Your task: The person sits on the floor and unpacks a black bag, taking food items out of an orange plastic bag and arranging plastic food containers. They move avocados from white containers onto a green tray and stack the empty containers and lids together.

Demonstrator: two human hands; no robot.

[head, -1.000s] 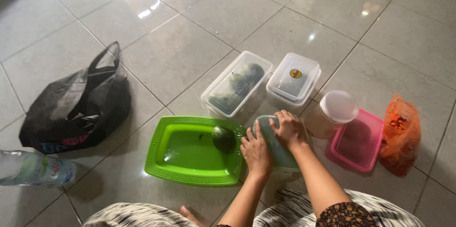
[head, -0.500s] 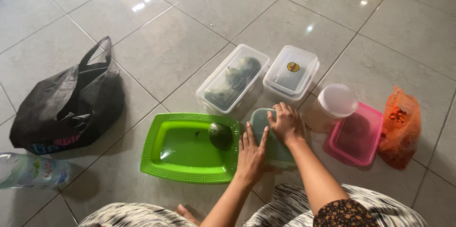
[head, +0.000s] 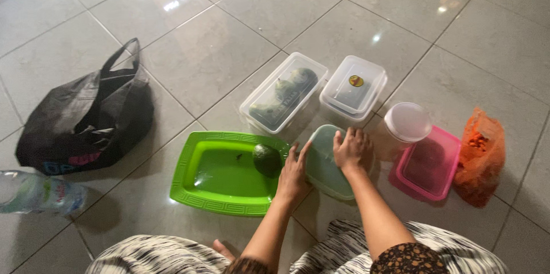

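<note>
Nearest the camera are the person's knees under a black-and-white patterned cloth (head: 172,254), both forearms reaching out over the tiled floor (head: 229,33). The left hand (head: 293,172) lies flat against the left side of a pale green lidded tub (head: 322,162), fingers (head: 302,152) stretched out and close together, pressing rather than pinching. The right hand (head: 350,149) sits on top of the tub's lid with fingers spread and curled over its far edge, so the two hands seem to brace the tub from side and top, as one does to steady a lid. The tub stands on the floor just right of a bright green rectangular tray (head: 215,173), which holds one dark green round fruit (head: 266,159) near its right end (close to the left hand, not touched).

Off to the left lie a clear plastic bottle (head: 37,194) on its side and, beyond it, a slumped black bag (head: 86,119) with handles up. To the right sit a pink lidded box (head: 427,168), a round tub with a white lid (head: 405,125) just beside it, and an orange plastic bag (head: 480,156).

Farthest out, two clear rectangular containers stand side by side: the left clear box (head: 283,99) holds more green fruit, the right clear box (head: 352,90) is lidded, its contents unclear
</note>
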